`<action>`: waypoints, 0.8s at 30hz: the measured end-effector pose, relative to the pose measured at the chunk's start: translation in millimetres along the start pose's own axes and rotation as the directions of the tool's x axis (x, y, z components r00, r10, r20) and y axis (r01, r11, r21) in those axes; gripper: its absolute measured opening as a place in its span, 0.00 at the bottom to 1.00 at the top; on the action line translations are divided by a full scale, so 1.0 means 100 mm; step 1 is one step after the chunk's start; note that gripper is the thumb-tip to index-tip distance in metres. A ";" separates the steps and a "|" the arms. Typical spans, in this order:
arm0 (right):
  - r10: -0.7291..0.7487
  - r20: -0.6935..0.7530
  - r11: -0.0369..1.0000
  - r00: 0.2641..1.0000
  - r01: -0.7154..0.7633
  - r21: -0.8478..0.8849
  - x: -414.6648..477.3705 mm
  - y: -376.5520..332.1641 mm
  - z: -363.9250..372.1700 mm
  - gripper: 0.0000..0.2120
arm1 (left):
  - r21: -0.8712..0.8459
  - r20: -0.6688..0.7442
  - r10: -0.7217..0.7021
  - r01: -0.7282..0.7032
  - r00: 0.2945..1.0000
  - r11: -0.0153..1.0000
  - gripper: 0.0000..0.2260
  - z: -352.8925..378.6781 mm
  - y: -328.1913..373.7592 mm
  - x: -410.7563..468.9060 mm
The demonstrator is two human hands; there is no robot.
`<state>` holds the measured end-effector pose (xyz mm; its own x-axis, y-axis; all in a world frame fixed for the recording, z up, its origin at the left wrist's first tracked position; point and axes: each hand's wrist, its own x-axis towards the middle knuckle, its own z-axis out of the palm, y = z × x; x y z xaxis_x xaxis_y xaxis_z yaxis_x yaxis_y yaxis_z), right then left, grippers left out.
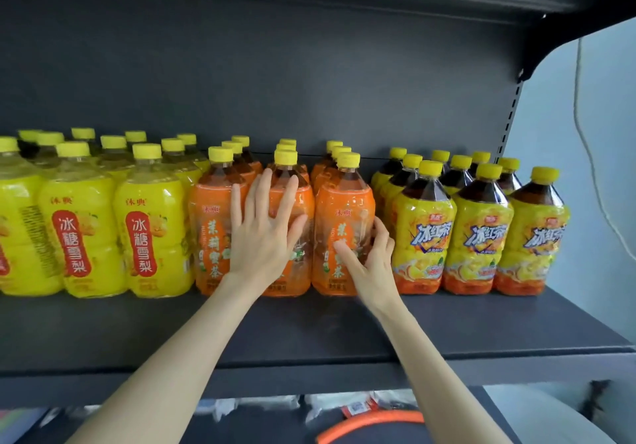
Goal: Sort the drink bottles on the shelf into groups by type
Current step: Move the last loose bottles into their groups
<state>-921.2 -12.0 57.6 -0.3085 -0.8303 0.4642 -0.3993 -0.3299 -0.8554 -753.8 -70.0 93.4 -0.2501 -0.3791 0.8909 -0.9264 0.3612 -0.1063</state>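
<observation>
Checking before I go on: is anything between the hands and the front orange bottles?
Nothing visible. The right hand grips the right orange bottle; the left hand lies flat on the middle orange bottle.

Soft, even front light. Bottles [344, 202] are bright and saturated, with small glare streaks on the plastic just above the right fingers [382, 233]. Back panel [275, 65] above the left fingers [263, 196] is dark and flat. Wall [585, 168] far right of the right fingers is pale, near blown out. Shelf [309, 323] edges bow from wide-angle distortion. Clutter below the wrists is blurred.
</observation>
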 end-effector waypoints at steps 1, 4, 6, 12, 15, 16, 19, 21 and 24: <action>-0.003 -0.016 0.999 1.000 0.002 -0.032 0.00 0.00 0.00 0.38 | 0.008 0.002 -0.002 0.002 1.000 1.000 0.24 0.00 0.00 0.00; -0.040 -0.037 0.996 0.999 0.036 -0.083 -0.01 -0.04 -0.02 0.38 | 0.025 0.006 -0.002 0.002 1.000 1.000 0.24 0.00 0.01 0.00; -0.046 -0.034 0.993 0.998 0.042 -0.109 -0.02 -0.05 -0.02 0.38 | 0.037 0.007 -0.003 0.003 1.000 0.999 0.24 0.01 0.01 0.00; -0.030 -0.038 0.987 0.999 0.023 -0.160 -0.01 -0.07 -0.01 0.37 | 0.037 0.008 0.003 -0.003 1.000 0.999 0.24 0.02 0.01 0.01; -0.060 -0.043 0.987 0.997 0.053 -0.153 -0.02 -0.06 -0.01 0.38 | 0.038 0.015 0.001 -0.002 1.000 0.999 0.24 0.02 0.02 0.00; -0.069 -0.045 0.986 0.997 0.061 -0.153 -0.02 -0.06 -0.01 0.38 | 0.039 0.014 0.001 -0.001 1.000 0.999 0.24 0.02 0.02 0.01; -0.081 -0.048 0.980 0.996 0.070 -0.184 -0.02 -0.06 -0.01 0.38 | 0.038 0.029 -0.004 0.003 1.000 0.999 0.25 0.03 0.03 0.01; -0.078 -0.047 0.978 0.996 0.067 -0.198 -0.02 -0.06 0.00 0.38 | 0.042 0.037 -0.010 0.009 0.999 0.999 0.25 0.02 0.04 0.01; -0.071 -0.037 0.974 0.997 0.061 -0.220 -0.03 -0.08 -0.01 0.38 | 0.047 0.051 -0.008 0.006 0.999 0.999 0.25 0.02 0.04 0.01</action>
<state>-917.6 -6.6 63.4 -0.3108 -0.7879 0.5316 -0.5975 -0.2730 -0.7540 -758.4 -70.1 92.6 -0.2566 -0.4249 0.8681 -0.9400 0.3185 -0.1220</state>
